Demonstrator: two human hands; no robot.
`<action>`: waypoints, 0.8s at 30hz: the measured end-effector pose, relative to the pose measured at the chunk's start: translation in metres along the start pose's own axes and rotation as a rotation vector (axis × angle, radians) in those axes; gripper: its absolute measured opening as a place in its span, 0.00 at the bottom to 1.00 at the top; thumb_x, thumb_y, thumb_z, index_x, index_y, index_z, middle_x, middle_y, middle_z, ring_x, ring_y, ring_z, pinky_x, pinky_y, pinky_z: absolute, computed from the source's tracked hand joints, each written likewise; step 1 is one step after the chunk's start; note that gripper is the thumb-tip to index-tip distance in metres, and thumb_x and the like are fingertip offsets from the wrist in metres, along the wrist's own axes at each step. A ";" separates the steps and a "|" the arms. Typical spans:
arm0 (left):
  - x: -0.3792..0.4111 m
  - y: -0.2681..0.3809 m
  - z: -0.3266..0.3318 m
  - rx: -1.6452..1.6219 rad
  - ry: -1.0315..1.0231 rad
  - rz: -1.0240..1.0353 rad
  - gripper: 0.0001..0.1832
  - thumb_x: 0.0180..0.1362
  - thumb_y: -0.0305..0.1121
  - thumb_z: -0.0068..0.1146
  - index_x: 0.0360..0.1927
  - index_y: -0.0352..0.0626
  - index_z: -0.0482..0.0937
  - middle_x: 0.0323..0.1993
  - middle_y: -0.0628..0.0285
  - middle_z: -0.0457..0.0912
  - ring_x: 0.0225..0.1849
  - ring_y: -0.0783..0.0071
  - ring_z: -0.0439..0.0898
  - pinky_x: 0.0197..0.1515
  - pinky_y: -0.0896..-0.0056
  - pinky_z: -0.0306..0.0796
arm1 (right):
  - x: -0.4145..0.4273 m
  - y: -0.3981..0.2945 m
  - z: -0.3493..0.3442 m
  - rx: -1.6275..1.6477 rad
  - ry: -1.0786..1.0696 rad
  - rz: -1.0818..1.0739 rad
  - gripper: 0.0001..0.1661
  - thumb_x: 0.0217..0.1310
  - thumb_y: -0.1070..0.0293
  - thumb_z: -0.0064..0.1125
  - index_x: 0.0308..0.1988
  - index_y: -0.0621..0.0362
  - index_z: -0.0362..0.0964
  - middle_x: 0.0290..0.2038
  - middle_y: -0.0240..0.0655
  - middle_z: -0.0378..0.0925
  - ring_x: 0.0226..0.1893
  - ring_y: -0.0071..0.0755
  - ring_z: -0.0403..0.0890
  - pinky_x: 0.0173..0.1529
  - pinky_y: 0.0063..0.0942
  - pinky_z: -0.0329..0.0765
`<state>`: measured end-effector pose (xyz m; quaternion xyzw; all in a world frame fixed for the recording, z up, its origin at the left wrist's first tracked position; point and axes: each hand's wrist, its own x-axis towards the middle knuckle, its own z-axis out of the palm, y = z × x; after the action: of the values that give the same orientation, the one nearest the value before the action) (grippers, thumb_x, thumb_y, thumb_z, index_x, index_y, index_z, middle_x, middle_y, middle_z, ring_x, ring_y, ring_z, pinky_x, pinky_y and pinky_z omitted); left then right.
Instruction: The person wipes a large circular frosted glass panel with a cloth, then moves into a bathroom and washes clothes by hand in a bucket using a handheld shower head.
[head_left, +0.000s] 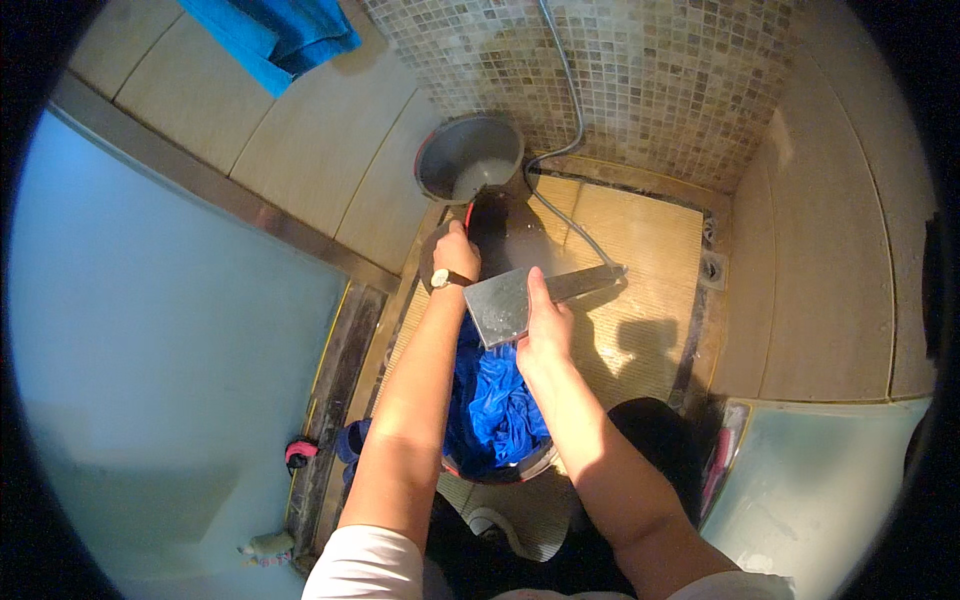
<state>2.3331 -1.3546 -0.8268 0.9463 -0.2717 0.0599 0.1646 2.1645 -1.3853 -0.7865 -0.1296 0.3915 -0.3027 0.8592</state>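
Observation:
My right hand (547, 330) is closed around a flat, square handheld shower head (496, 306), thumb on top of its neck. Drops of water show on and below its near edge. Under it, wet blue fabric (499, 409) lies bunched in a round tub (525, 472), partly hidden by my forearms. My left hand (456, 255), a watch on its wrist, grips the red-edged rim of a dark bucket (510, 225) that seems tilted. Just beyond stands a grey bucket (435, 176) with cloudy liquid at its bottom.
A metal hose (577, 97) hangs along the mosaic wall (660, 90) and joins the shower handle. Floor drains (712, 268) line the ribbed wet floor's right edge. Glass panels (172, 300) flank me. Dark blue slippers (352, 442) sit left. A blue towel (300, 37) hangs upper left.

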 end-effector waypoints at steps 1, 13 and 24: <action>-0.002 0.002 0.003 -0.026 -0.011 -0.003 0.08 0.48 0.26 0.51 0.33 0.37 0.68 0.28 0.39 0.78 0.33 0.42 0.78 0.38 0.49 0.72 | 0.000 -0.002 0.000 -0.008 0.007 0.004 0.19 0.57 0.59 0.60 0.41 0.64 0.71 0.39 0.34 0.76 0.36 0.27 0.75 0.41 0.25 0.72; -0.034 -0.007 0.002 -0.015 -0.054 -0.054 0.11 0.46 0.29 0.57 0.32 0.38 0.70 0.29 0.43 0.78 0.35 0.45 0.78 0.39 0.50 0.72 | 0.033 -0.017 -0.023 0.235 0.083 0.096 0.23 0.55 0.53 0.60 0.44 0.57 0.69 0.40 0.33 0.76 0.38 0.32 0.77 0.40 0.33 0.76; -0.066 0.011 -0.007 0.065 0.245 0.233 0.06 0.46 0.29 0.53 0.24 0.42 0.67 0.21 0.53 0.75 0.23 0.51 0.75 0.25 0.56 0.70 | 0.043 -0.007 -0.029 0.356 0.014 0.280 0.33 0.57 0.38 0.46 0.50 0.53 0.66 0.48 0.33 0.73 0.50 0.37 0.71 0.55 0.39 0.66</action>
<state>2.2718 -1.3285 -0.8307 0.8989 -0.3554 0.2023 0.1576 2.1615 -1.4176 -0.8284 0.0818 0.3518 -0.2457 0.8995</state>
